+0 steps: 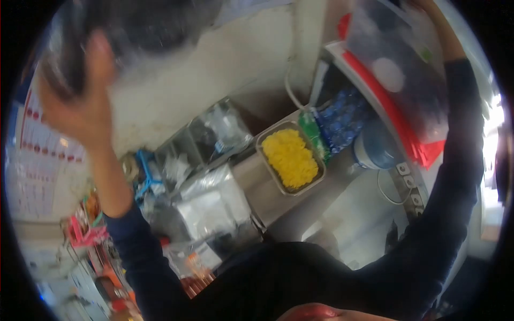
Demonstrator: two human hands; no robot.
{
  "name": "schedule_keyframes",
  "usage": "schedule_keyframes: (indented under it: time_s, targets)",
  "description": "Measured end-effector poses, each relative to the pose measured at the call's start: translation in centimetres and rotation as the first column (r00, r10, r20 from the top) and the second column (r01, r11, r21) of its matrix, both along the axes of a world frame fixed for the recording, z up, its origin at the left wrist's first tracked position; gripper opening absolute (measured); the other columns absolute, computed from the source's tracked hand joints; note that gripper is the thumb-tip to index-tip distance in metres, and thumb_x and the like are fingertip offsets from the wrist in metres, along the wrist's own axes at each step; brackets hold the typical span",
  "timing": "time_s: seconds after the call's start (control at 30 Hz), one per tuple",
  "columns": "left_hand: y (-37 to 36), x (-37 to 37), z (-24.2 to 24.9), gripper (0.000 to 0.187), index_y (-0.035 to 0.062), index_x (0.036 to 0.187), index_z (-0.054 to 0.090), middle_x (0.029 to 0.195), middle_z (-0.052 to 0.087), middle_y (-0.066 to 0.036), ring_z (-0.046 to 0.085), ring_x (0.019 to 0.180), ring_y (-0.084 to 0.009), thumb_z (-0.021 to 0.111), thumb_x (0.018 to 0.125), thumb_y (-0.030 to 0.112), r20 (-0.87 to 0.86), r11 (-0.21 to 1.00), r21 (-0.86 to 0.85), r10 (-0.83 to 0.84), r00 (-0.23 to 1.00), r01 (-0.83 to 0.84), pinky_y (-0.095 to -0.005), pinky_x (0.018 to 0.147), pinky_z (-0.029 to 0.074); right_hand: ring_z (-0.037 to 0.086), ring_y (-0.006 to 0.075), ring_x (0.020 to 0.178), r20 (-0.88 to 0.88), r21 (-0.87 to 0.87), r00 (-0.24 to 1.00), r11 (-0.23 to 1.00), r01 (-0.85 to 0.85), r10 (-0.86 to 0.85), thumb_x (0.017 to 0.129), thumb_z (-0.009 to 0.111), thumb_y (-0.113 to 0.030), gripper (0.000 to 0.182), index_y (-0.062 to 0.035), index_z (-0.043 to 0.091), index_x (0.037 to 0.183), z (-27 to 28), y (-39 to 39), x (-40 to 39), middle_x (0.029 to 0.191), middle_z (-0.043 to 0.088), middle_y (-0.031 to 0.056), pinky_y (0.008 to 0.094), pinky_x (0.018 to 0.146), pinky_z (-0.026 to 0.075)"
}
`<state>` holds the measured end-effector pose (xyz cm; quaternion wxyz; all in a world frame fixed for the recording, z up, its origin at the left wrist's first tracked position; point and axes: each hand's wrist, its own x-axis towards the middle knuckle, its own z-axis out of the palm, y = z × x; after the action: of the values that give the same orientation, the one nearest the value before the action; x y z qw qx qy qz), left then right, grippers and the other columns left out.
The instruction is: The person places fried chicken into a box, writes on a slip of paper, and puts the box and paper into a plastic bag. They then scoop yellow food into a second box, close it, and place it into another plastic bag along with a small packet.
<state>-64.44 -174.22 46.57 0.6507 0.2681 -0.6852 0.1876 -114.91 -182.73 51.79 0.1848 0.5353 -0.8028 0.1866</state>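
My left hand [83,104] is raised at the upper left, its thumb and fingers spread round the edge of a dark, shiny, blurred bundle [144,27]. At the top right my right arm reaches up, and my right hand [423,4] is mostly cut off by the frame edge. Close to it hangs a large clear plastic bag [396,59] in front of red material [425,152]. What the right hand's fingers do is hidden. Between the arms, lower down, a metal tray [295,193] holds yellow pieces [290,158] on a steel counter [267,200].
Left of the tray are metal bins with plastic bags [225,128] and a silvery packet [211,206]. Behind it lie a green packet [313,134], a blue packet [342,120] and a large bluish container [377,147]. Sockets [409,182] line the right wall. Printed sheets [43,139] hang at left.
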Motion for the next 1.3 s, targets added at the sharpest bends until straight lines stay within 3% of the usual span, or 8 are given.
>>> schedule_keyframes:
  time_s: [0.2,0.33,0.47,0.67,0.73,1.03,1.1,1.3]
  targets:
    - [13.2,9.1,-26.8,0.022,0.0123,0.067,0.057,0.064,0.039,-0.001,0.052,0.069,-0.0167,0.068,0.06,-0.005,0.557,0.982,0.108,0.066,0.828,-0.152,-0.0532,0.091,0.051,0.063,0.0196,0.068,-0.181,-0.505,0.903,0.751,-0.426,0.39,0.086,0.06,-0.038,0.036,-0.0066,0.069,0.101,-7.2,5.3,10.2,0.078,0.067,0.0089,0.0347,0.061,0.048]
    - [18.0,9.2,-41.5,0.011,0.0166,0.081,0.058,0.078,0.051,0.002,0.054,0.079,-0.0133,0.066,0.074,0.014,0.709,0.922,0.263,0.015,0.705,-0.283,-0.0385,0.087,0.047,0.066,0.0248,0.088,0.267,-0.165,0.449,0.5,-0.85,0.853,0.067,0.059,0.004,0.045,-0.0117,0.064,0.109,-22.5,14.5,25.9,0.101,0.068,0.0088,0.0364,0.079,0.052]
    - [22.0,6.4,-52.7,0.029,0.0164,0.105,0.059,0.106,0.056,-0.004,0.054,0.103,-0.0204,0.062,0.077,0.023,0.822,0.636,0.558,-0.334,0.462,-0.532,-0.0441,0.09,0.042,0.054,0.0335,0.102,0.543,0.175,0.442,0.419,-0.891,0.714,0.074,0.07,-0.023,0.042,-0.0069,0.062,0.112,-42.9,16.7,34.8,0.107,0.057,0.015,0.0421,0.087,0.044]
    - [24.9,8.3,-52.1,0.045,0.0096,0.121,0.053,0.116,0.053,-0.011,0.048,0.115,-0.0301,0.06,0.077,0.016,0.319,0.267,0.936,-0.361,0.876,-0.231,-0.0541,0.092,0.036,0.052,0.0342,0.106,0.652,0.179,0.497,0.521,-0.835,0.572,0.074,0.074,-0.037,0.057,-0.0057,0.057,0.119,-53.9,24.6,40.2,0.11,0.053,0.0177,0.0418,0.085,0.045]
    - [22.7,8.8,-48.6,0.055,0.0097,0.127,0.048,0.12,0.051,-0.011,0.044,0.12,-0.0327,0.063,0.074,0.016,0.481,0.316,0.837,-0.04,0.876,-0.446,-0.0571,0.097,0.03,0.052,0.0328,0.108,0.642,0.203,0.544,0.565,-0.8,0.54,0.073,0.075,-0.037,0.058,-0.0053,0.056,0.118,-54.6,25.6,40.4,0.11,0.053,0.0168,0.0418,0.084,0.046]
    - [16.4,10.1,-49.6,0.059,0.0146,0.124,0.05,0.119,0.052,-0.004,0.039,0.125,-0.0267,0.073,0.07,0.02,0.366,0.351,0.907,-0.391,0.844,-0.231,-0.0529,0.101,0.025,0.052,0.026,0.109,0.982,0.14,0.186,0.622,-0.77,0.009,0.071,0.071,-0.018,0.046,-0.009,0.058,0.114,-56.1,24.2,38.2,0.12,0.055,0.0099,0.0377,0.088,0.046]
    - [16.0,9.8,-50.7,0.042,0.0128,0.115,0.054,0.115,0.052,-0.004,0.043,0.119,-0.0266,0.068,0.075,0.016,0.265,0.34,0.93,-0.351,0.898,-0.142,-0.0518,0.1,0.026,0.052,0.0259,0.108,0.674,-0.062,0.328,0.493,-0.868,0.662,0.066,0.071,-0.012,0.048,-0.0086,0.058,0.113,-55.3,23.6,38.2,0.115,0.058,0.0077,0.0365,0.088,0.045]
    - [16.8,9.0,-53.8,0.026,0.0101,0.1,0.056,0.107,0.055,-0.005,0.05,0.109,-0.0252,0.062,0.075,0.008,0.351,0.55,0.81,-0.179,0.919,-0.202,-0.05,0.098,0.03,0.052,0.0293,0.105,0.54,-0.071,0.314,0.415,-0.907,0.781,0.06,0.069,0.001,0.052,-0.0082,0.059,0.11,-56.5,22.5,39.8,0.11,0.06,0.0042,0.0405,0.087,0.045]
